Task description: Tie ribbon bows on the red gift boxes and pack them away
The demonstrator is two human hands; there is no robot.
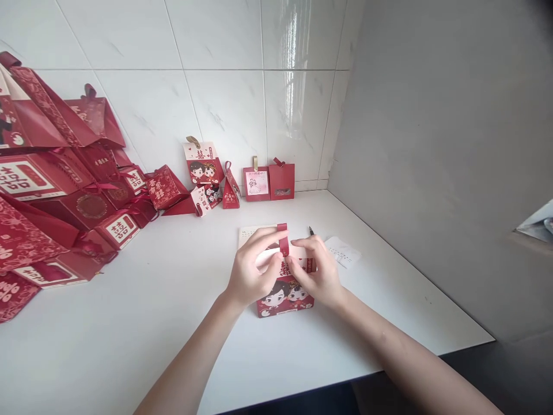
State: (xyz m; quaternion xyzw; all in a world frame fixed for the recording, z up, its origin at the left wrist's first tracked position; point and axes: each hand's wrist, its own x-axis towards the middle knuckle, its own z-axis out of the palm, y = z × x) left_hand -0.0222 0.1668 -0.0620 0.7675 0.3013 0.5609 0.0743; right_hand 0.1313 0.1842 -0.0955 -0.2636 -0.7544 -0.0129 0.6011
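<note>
A red and cream paper gift box (285,298) printed with two cartoon figures stands upright on the table in front of me. From its top rises a short red strap (283,241). My left hand (254,268) is curled around the left of the box top, with its index finger and thumb at the strap. On the other side, my right hand (320,271) holds the top edge, its thumb tip close to the strap's lower end. Fingers cover much of the box top, so how the strap is fastened is hard to see.
Behind my hands lie a printed sheet (248,231), a dark pen (311,230) and a white slip (343,252). Red gift boxes (69,202) are piled along the left. Smaller ones, including a red bag (282,180), stand by the tiled wall. A grey partition (432,173) borders the right.
</note>
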